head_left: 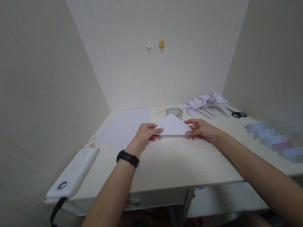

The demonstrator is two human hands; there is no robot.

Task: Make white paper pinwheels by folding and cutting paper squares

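Observation:
A white sheet folded into a triangle [173,125] is held just above the pale wooden desk [172,164]. My left hand [143,134], with a black band on its wrist, pinches the triangle's left corner. My right hand [201,128] pinches its right corner. The triangle's tip points away from me.
A stack of white paper [124,128] lies at the back left. A roll of tape [174,112] sits behind the triangle. Several folded paper pieces [206,103] and black scissors [238,114] lie at the back right. A white power strip [72,174] rests along the left edge. Walls enclose three sides.

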